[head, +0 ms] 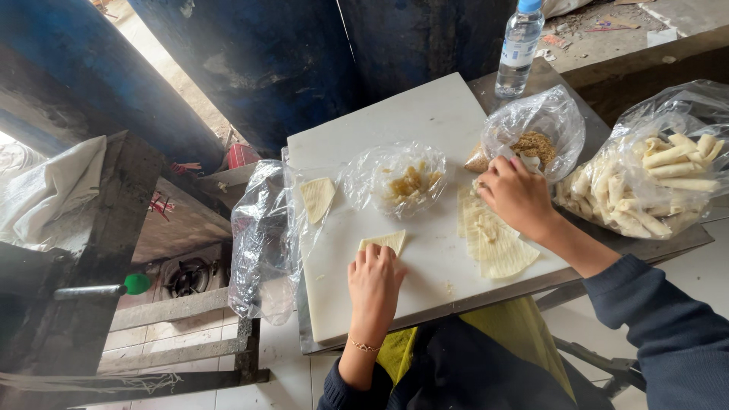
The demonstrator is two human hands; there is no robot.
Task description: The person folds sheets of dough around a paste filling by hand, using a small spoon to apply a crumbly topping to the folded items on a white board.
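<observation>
I see the folded pastry triangle [384, 241] lying on the white worktop [410, 121], just under the filling bag [402, 182]. My left hand [373, 282] presses it flat, grip released. My right hand [516, 193] pinches the pastry sheet stack [493, 243] right of that bag.

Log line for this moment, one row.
left hand: on folded dough wrapper | right hand: at wrapper stack | white board
</observation>
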